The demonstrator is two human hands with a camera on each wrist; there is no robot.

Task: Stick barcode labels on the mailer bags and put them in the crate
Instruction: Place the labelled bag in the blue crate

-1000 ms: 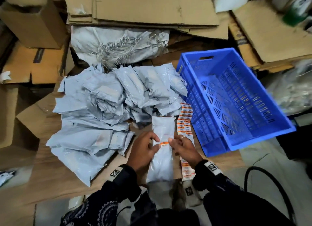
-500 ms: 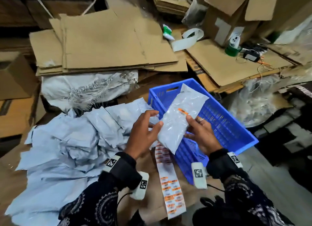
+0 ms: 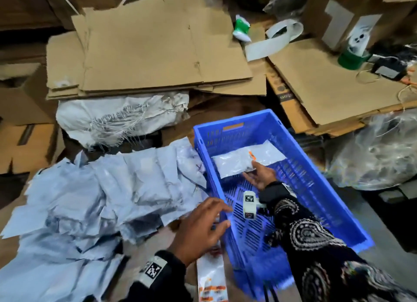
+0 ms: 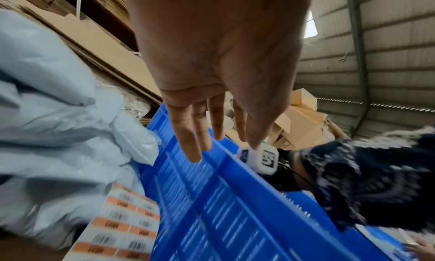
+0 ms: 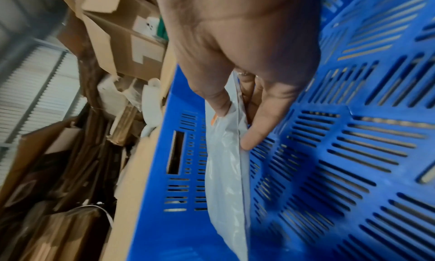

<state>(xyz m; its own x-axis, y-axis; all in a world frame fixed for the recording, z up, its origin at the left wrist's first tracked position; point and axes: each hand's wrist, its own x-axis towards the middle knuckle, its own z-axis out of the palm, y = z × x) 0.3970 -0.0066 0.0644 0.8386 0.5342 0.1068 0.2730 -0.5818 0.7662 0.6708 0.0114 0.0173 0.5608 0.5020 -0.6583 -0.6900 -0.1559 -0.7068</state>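
Note:
A blue slotted crate (image 3: 230, 118) stands right of a heap of grey mailer bags (image 3: 101, 200). My right hand (image 3: 250, 168) reaches into the crate and pinches one grey mailer bag (image 3: 237, 164) that bears an orange barcode label (image 3: 252, 155). In the right wrist view the thumb and fingers of that hand (image 5: 235, 127) grip the bag (image 5: 226, 162) just above the crate floor (image 5: 353, 153). My left hand (image 3: 225, 217) hovers with spread fingers and holds nothing, beside the crate's near left wall and over the strip of barcode labels (image 3: 211, 279). The label sheet (image 4: 122, 227) also lies below that hand (image 4: 212, 146).
Flattened cardboard sheets (image 3: 158, 53) and a frayed white woven sack (image 3: 121, 118) lie behind the heap. Cardboard boxes (image 3: 24, 112) stand at the left. A green tape roll (image 3: 352, 58) and cables sit at the back right, with a crumpled clear plastic bag (image 3: 379, 152) right of the crate.
The labelled bag went from both hands on the cardboard up and into the crate, carried by my right hand. My left hand let go and dropped back toward the label strip.

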